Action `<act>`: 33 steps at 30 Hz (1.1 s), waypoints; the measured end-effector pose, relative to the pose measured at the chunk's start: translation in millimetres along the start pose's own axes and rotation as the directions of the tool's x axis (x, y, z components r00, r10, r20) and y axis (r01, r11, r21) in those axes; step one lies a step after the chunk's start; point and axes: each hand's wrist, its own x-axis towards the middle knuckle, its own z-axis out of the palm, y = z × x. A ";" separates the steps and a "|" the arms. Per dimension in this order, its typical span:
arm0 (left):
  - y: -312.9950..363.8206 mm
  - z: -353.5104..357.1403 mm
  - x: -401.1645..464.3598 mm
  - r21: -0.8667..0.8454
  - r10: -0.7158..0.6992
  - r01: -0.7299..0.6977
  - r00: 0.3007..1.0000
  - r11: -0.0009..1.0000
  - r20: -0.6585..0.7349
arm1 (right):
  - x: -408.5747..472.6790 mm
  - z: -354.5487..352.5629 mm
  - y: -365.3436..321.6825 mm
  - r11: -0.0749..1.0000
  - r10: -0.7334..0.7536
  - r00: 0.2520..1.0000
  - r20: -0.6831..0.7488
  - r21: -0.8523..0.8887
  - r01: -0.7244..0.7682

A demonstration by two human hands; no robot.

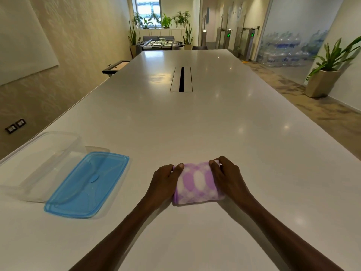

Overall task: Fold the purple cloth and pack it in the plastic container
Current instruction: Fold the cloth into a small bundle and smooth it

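Observation:
The purple cloth [197, 182], patterned with white patches, lies folded into a small thick bundle on the white table, near its front edge. My left hand [166, 182] grips the bundle's left side, thumb on top. My right hand [226, 177] holds its right side, fingers curled over the far corner. The clear plastic container [35, 165] stands open at the left edge of the table. Its blue lid [88, 184] lies flat beside it, leaning partly on the container's right rim.
The long white table [195, 118] stretches far ahead, with a cable slot [181, 80] in its middle. A potted plant [328, 75] stands on the floor to the right. A wall runs along the left side.

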 end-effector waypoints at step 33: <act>-3.2 8.1 1.1 0.493 0.190 -0.052 0.953 0.868 -0.235 | -15.8 0.5 -18.2 0.695 -0.422 0.753 0.505 -0.354 0.626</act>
